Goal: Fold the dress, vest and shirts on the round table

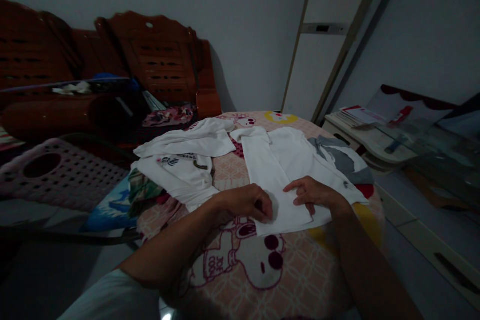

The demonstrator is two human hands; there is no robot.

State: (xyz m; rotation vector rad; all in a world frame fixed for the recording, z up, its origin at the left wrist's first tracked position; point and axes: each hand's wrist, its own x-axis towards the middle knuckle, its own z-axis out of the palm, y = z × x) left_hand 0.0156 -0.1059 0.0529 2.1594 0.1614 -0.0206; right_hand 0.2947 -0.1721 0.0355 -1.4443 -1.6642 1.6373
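White garment, long axis front-to-back

Pale wall, wooden seating, dim light

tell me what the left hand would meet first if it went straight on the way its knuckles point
Most likely the right hand, which is directly ahead across a short stretch of white garment. Depth is unclear here, so the left hand might brush the garment on the way.
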